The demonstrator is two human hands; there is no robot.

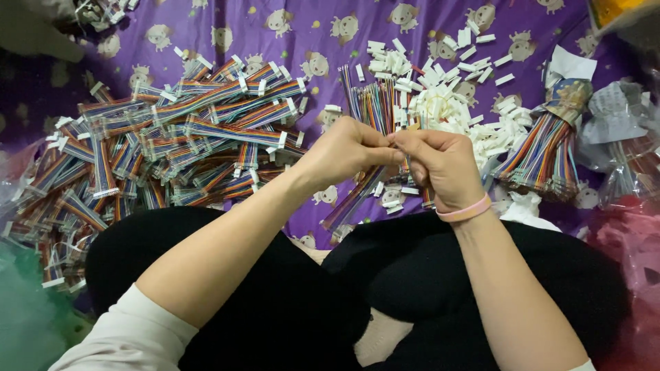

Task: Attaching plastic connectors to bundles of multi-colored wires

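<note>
My left hand [347,151] and my right hand [440,165] meet at the fingertips over my lap. Between them they pinch one rainbow ribbon cable [354,199], which trails down and left from my left hand over the purple cloth. Its upper end is hidden inside my fingers. A pink band circles my right wrist. Just behind my hands lies a loose fan of coloured ribbon cables [375,103], and beyond that a heap of small white plastic connectors [447,96].
A large pile of ribbon cables with white connectors [172,144] covers the purple patterned cloth [289,55] at left. A tied bundle of coloured cables [546,154] stands at right, beside clear plastic bags [622,137]. My black-clad knees [275,288] fill the foreground.
</note>
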